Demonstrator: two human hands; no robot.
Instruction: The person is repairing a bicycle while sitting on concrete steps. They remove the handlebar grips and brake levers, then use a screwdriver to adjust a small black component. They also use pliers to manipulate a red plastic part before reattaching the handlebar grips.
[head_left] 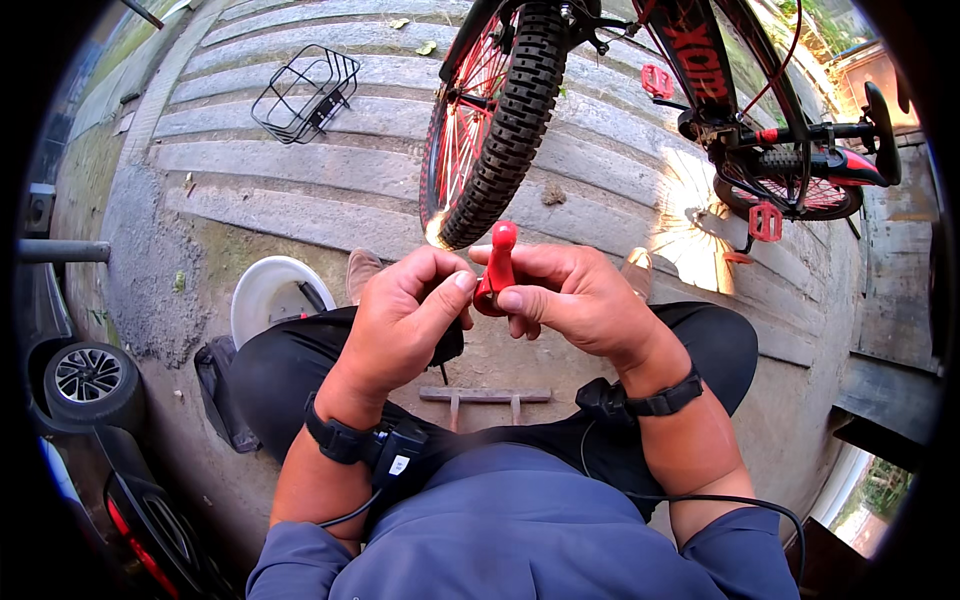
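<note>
Between my two hands, in front of the bicycle's front wheel, is a red brake lever [499, 268] with a rounded ball end pointing up. My right hand [570, 295] is closed on it, thumb pressed over its lower part and fingers behind. My left hand [415, 300] is closed in a pinch beside the lever's lower end; whatever lies between its fingertips is too small to make out. Below the left hand a black piece [449, 345] shows partly, with a thin dark strand hanging down.
A black and red bicycle [700, 70] stands ahead, its knobby front tyre [505, 130] closest. A black wire basket [305, 95] lies on the slatted paving. Near my left knee are a white basin [262, 290] and a black bag [222, 390]. A car wheel [90, 380] is at far left.
</note>
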